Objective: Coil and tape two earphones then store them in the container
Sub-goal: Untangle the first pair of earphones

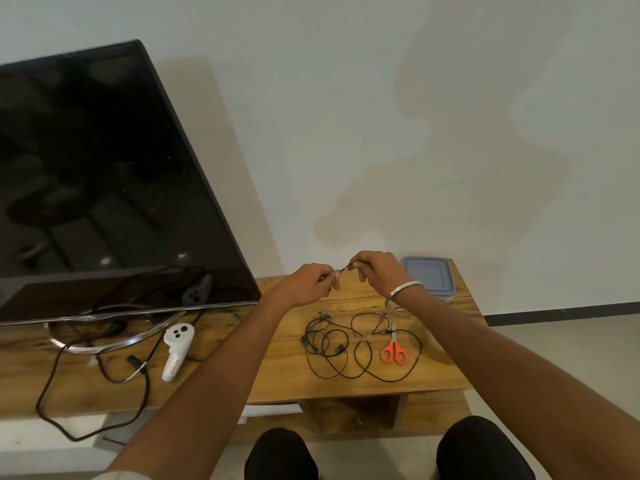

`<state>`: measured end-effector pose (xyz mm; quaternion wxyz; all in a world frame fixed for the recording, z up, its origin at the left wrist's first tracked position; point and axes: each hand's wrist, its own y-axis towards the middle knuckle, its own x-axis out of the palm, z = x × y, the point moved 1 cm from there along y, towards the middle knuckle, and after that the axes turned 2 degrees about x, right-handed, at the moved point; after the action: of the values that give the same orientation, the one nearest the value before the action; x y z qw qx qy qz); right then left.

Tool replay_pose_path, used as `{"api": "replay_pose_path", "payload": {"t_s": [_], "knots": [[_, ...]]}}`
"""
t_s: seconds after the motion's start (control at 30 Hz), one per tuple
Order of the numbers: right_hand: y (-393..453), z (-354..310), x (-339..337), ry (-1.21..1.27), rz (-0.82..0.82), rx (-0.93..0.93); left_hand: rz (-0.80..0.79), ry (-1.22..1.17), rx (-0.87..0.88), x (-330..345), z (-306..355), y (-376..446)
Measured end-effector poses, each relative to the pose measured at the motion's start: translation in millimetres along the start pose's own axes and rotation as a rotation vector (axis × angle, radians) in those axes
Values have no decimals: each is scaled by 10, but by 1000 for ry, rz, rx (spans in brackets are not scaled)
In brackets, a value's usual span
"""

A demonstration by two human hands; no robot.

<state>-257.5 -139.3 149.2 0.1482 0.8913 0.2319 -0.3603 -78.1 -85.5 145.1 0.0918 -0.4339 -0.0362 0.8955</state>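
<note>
Left hand [308, 285] and right hand [375, 270] raised above the desk [277, 368], both pinching a thin black earphone cord [343, 269] between them, tangled earphones [341, 344] beside orange scissors [393, 349], lidded container [429, 277] at the desk's far right corner.

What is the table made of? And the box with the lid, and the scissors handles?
The table looks like wood, with brown grain lines and a dull sheen. The box seems plastic, with a matte grey-blue lid over clear walls. The scissors handles look like smooth orange plastic.

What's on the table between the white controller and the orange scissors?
In the head view, a loose tangle of black earphone cables lies between the controller and the scissors; the left forearm crosses above.
</note>
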Motion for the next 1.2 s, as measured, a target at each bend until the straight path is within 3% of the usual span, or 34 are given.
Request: {"api": "replay_pose_path", "payload": {"t_s": [0.17,0.3,0.57,0.7,1.2], "knots": [[18,51,19,30,45,42,-94,-417,-67,28,98,-47],[4,120,91,9,20,70,-66,-838,-37,46,220,-68],[-105,143,382,103,-172,140,17,-1203,39,162,313,-68],[-156,95,489,141,-242,182,55,-1171,50,172,316,-77],[-227,148,470,89,-425,204,198,-605,28,79,166,-67]]}}
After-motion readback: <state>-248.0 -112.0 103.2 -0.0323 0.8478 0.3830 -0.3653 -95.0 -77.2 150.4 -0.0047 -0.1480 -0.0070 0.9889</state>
